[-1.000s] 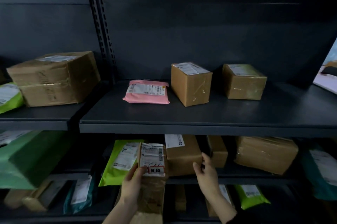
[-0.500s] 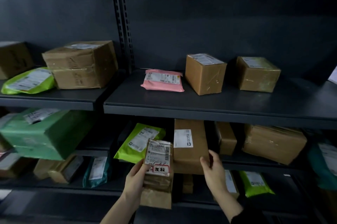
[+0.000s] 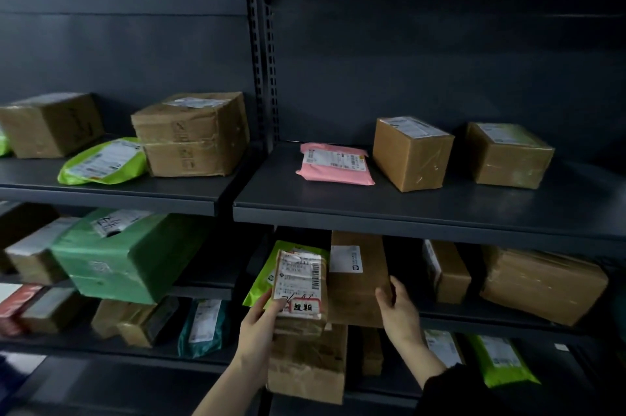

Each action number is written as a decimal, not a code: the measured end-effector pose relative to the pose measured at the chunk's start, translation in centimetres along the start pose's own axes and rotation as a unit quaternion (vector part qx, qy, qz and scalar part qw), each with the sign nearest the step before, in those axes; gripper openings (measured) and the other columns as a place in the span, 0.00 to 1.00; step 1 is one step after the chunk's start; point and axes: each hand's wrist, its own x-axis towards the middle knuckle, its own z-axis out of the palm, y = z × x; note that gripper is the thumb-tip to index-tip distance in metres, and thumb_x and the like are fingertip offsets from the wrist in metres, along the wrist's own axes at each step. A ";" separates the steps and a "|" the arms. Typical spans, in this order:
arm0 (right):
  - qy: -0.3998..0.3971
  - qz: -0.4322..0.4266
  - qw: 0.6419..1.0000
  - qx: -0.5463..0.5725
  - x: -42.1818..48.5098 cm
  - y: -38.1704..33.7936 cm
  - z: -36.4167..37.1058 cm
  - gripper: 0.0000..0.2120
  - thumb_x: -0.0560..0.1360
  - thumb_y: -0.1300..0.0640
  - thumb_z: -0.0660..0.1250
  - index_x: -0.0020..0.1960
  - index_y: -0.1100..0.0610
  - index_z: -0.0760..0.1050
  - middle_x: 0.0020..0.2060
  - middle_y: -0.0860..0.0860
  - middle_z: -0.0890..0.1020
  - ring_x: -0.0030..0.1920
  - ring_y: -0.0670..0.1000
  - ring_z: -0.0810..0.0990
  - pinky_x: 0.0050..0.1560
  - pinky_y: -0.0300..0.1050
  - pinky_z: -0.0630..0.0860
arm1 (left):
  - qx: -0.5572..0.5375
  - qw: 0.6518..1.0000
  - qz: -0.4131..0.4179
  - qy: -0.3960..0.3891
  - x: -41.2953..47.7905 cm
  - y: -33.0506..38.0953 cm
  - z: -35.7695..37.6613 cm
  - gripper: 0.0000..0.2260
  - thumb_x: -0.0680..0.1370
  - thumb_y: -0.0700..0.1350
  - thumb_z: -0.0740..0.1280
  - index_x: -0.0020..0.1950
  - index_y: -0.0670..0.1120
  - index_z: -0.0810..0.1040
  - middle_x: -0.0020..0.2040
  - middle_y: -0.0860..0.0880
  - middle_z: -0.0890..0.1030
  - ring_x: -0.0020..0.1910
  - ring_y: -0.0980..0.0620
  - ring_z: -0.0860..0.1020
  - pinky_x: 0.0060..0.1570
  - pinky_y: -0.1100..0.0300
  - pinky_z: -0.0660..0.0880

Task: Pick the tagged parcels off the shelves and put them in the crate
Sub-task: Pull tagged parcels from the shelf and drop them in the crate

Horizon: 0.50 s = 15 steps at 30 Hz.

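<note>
My left hand (image 3: 259,331) grips a small brown parcel (image 3: 301,283) by its lower left corner, held upright in front of the second shelf. The parcel bears a white shipping label and a red-bordered tag (image 3: 302,307) with handwriting. My right hand (image 3: 398,310) holds the lower right edge of a tall brown box (image 3: 359,280) that stands on the second shelf, thumb against its front face. No crate is in view.
The upper shelf (image 3: 406,208) carries a pink mailer (image 3: 333,164), two brown boxes (image 3: 411,153) and, on the left, a large box (image 3: 193,134) and a green mailer (image 3: 101,161). A big green parcel (image 3: 125,256) and more boxes fill the lower shelves.
The view has swung left, showing more of the left shelves. My left hand still holds the tagged parcel, now slightly higher. My right hand has moved onto the tall box's right edge.
</note>
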 end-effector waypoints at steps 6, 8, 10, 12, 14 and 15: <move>0.029 -0.017 0.999 -0.040 -1.8 0.2 -1.4 0.27 0.79 0.52 0.59 0.75 0.58 0.57 0.70 0.58 0.69 0.69 0.56 0.68 0.67 0.49 0.67 | 0.011 0.999 0.028 -0.013 -0.1 -0.1 -0.4 0.22 0.75 0.43 0.68 0.69 0.48 0.71 0.51 0.41 0.83 0.50 0.42 0.82 0.46 0.50 0.77; 0.045 -0.025 0.997 -0.052 -2.8 0.2 -2.3 0.26 0.79 0.53 0.60 0.74 0.58 0.58 0.69 0.58 0.70 0.68 0.56 0.69 0.66 0.49 0.67 | 0.011 0.999 0.031 -0.021 -0.5 -0.2 -0.2 0.23 0.75 0.42 0.69 0.70 0.47 0.70 0.51 0.41 0.83 0.49 0.41 0.82 0.47 0.49 0.77; 0.058 -0.035 0.996 -0.056 -3.7 0.3 -3.3 0.26 0.79 0.53 0.60 0.74 0.58 0.59 0.69 0.57 0.70 0.68 0.55 0.69 0.67 0.48 0.67 | 0.010 0.999 0.042 -0.028 -1.0 -0.3 0.1 0.23 0.75 0.42 0.69 0.70 0.47 0.70 0.51 0.41 0.83 0.49 0.42 0.82 0.48 0.49 0.77; 0.065 -0.048 0.995 -0.058 -4.5 0.5 -4.3 0.26 0.79 0.54 0.61 0.74 0.58 0.60 0.69 0.57 0.69 0.69 0.55 0.69 0.68 0.48 0.67 | 0.005 0.998 0.059 -0.034 -2.0 -0.3 0.8 0.22 0.76 0.42 0.68 0.70 0.47 0.70 0.50 0.42 0.82 0.47 0.43 0.81 0.46 0.50 0.77; 0.069 -0.057 0.994 -0.063 -5.1 0.6 -5.3 0.26 0.79 0.54 0.61 0.74 0.58 0.60 0.69 0.57 0.69 0.69 0.54 0.68 0.67 0.47 0.67 | 0.003 0.996 0.072 -0.045 -2.9 -0.2 1.5 0.22 0.76 0.41 0.67 0.70 0.48 0.70 0.49 0.44 0.82 0.47 0.45 0.81 0.46 0.50 0.77; 0.070 -0.060 0.993 -0.067 -5.4 0.6 -5.8 0.26 0.79 0.54 0.61 0.74 0.58 0.60 0.69 0.57 0.69 0.69 0.54 0.68 0.67 0.47 0.67 | 0.004 0.996 0.078 -0.050 -3.4 -0.1 2.0 0.22 0.76 0.41 0.67 0.70 0.48 0.70 0.49 0.44 0.82 0.47 0.45 0.81 0.48 0.49 0.77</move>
